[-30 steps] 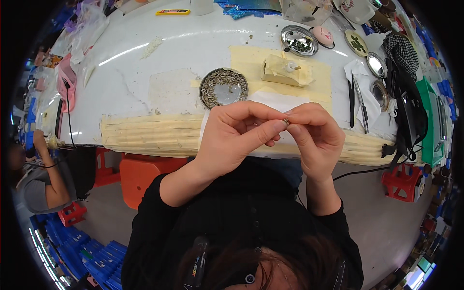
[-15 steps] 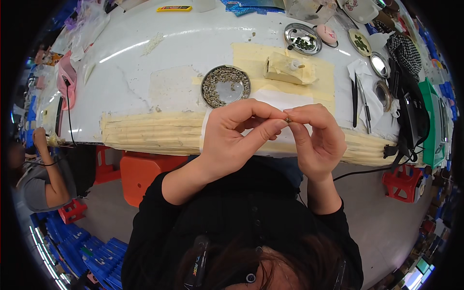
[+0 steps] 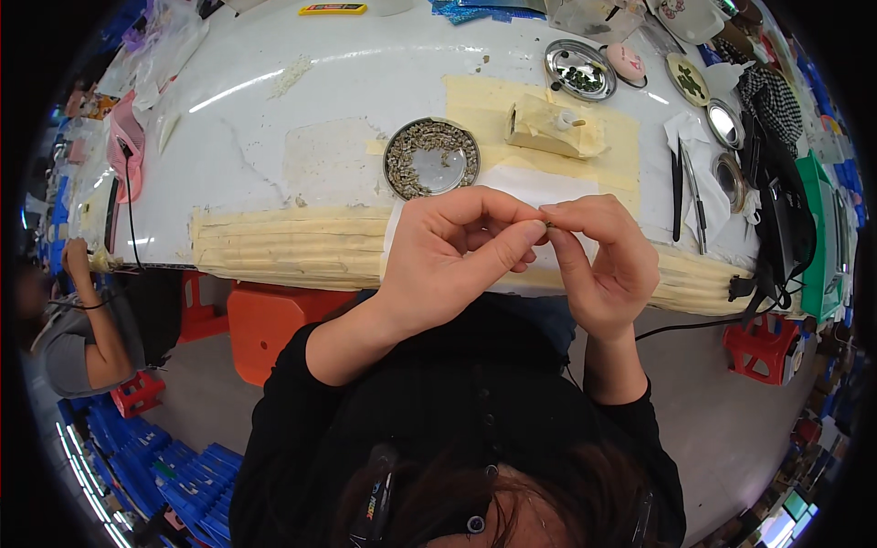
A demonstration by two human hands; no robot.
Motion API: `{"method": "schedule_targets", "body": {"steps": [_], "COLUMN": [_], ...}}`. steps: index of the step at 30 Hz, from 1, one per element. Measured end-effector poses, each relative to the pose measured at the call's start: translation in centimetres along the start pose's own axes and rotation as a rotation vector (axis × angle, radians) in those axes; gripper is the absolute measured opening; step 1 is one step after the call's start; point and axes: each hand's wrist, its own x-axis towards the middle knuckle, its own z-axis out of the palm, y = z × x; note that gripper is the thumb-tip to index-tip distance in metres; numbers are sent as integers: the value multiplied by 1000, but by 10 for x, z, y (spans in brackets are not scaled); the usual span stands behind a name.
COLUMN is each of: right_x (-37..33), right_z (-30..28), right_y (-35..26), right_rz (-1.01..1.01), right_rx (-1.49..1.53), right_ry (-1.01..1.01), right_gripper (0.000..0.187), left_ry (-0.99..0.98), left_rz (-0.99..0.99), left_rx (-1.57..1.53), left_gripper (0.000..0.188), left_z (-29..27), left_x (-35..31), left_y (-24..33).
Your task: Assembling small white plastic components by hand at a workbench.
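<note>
I see a glossy white tabletop (image 3: pixel 347 91) throwing back streaks of light, its lower edge wrapped in matt, wrinkled tape (image 3: pixel 283 242) that looks like paper. The round dish (image 3: pixel 446 176) at centre has a smooth, shiny rim; the pieces (image 3: pixel 409 178) in it look rough and dully metallic. At upper right an oval tray (image 3: pixel 600 68) gleams like polished metal, near woven-looking checked cloth (image 3: pixel 766 96). Upper left lies crinkly clear plastic (image 3: pixel 174 46); the orange stool (image 3: pixel 265 329), lower left, is smooth plastic.
</note>
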Motion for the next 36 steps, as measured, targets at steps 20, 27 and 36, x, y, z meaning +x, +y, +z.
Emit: {"method": "schedule_targets", "body": {"steps": [20,27,36], "right_x": [-5,-5,-4], "right_z": [0,-1,0], "right_y": [0,1,1], "right_rz": [123,143,68], "right_rx": [152,192,55], "right_ry": [6,-4,-11], "right_gripper": [20,20,18], "left_ry": [95,89,61], "left_rz": [192,299,249], "left_rx": [152,249,266], "left_gripper": [14,14,12], "left_z": [3,2,0], "left_x": [-2,-1,-2], "left_y": [-10,-13,-11]}}
